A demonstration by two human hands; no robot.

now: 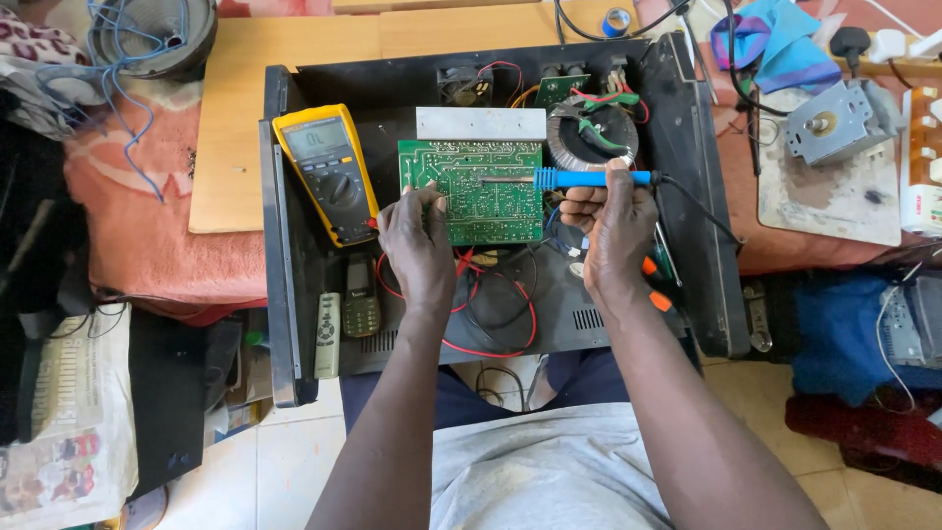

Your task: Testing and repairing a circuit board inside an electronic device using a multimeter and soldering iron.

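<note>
A green circuit board [491,196] lies inside an open black metal chassis [294,294]. My right hand [613,236] grips a blue-handled soldering iron [589,179], held level, its metal tip pointing left over the board's middle. My left hand [417,240] rests at the board's lower left edge, fingers curled on it, with something thin possibly pinched between them. Red and black wires [491,294] loop below the board. A round toroidal transformer [591,132] sits at the board's upper right.
A yellow multimeter [329,172] lies left of the board. A small phone [360,296] and a remote [328,336] lie on the chassis front. A wooden board [245,118] sits behind, a grey motor part [839,120] on a slab at right, newspaper [69,422] at lower left.
</note>
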